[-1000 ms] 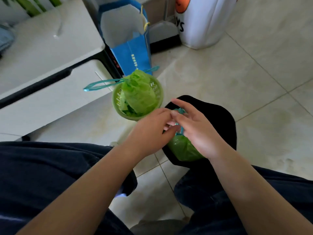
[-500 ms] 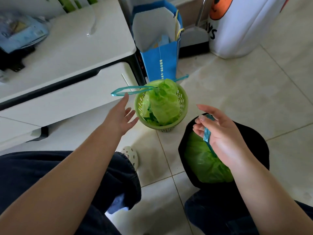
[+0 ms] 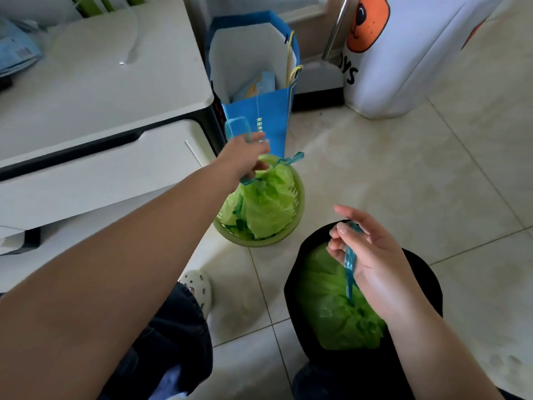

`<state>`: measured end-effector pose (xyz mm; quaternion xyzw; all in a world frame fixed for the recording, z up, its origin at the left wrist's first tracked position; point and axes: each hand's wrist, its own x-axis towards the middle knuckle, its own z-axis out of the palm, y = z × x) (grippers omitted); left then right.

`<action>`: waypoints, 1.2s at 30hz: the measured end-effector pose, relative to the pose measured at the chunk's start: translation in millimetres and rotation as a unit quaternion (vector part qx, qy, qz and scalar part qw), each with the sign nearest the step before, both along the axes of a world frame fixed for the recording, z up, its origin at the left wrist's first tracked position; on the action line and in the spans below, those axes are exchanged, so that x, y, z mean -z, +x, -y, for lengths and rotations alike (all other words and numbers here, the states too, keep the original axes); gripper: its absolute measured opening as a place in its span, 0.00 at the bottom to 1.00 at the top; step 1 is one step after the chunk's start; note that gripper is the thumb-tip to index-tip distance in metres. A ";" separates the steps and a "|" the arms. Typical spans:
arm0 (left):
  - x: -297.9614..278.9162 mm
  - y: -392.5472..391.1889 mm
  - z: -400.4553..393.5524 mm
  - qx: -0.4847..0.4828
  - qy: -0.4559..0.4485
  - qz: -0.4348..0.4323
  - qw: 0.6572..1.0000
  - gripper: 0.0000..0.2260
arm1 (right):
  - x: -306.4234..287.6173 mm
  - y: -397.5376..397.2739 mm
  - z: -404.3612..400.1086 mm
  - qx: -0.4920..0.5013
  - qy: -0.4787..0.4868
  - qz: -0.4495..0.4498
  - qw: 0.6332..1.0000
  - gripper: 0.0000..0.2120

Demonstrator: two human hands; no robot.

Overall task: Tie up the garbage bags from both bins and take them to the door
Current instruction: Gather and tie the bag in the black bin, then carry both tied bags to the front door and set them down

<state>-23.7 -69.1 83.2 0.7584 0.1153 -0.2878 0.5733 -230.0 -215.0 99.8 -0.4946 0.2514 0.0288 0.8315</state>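
A small green basket bin (image 3: 298, 203) stands on the tiled floor with a gathered green garbage bag (image 3: 268, 206) in it. My left hand (image 3: 245, 157) grips that bag's teal drawstring loop (image 3: 236, 128) just above the bin. Nearer to me stands a black bin (image 3: 305, 272) with a second green garbage bag (image 3: 331, 307) inside. My right hand (image 3: 372, 255) pinches this bag's teal drawstring (image 3: 349, 264), which runs taut down to the gathered bag mouth. Another teal drawstring end (image 3: 294, 158) sticks out to the right of the green bin.
A white cabinet (image 3: 95, 90) fills the left side. A blue paper bag (image 3: 256, 90) stands right behind the green bin, and a white bag with an orange print (image 3: 403, 53) at the back right. My knees and a white clog (image 3: 199, 287) are below. Tiled floor lies to the right.
My left hand left the black bin's drawstring, reached over to the green bin and took hold of its teal loop. My right hand keeps the black bin's drawstring.
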 end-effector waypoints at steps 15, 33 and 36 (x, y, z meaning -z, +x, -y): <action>39.9 24.9 41.2 0.305 0.233 -0.059 0.922 0.15 | 9.8 -2.9 28.4 0.015 -0.022 -0.008 1.000 0.15; 29.8 -18.5 45.2 0.528 0.314 0.128 0.778 0.09 | -12.8 -4.0 34.3 0.056 -0.042 -0.053 0.996 0.13; 22.6 -24.9 48.8 0.473 0.227 0.178 0.832 0.11 | -12.7 -1.7 34.1 0.080 -0.018 -0.060 0.995 0.11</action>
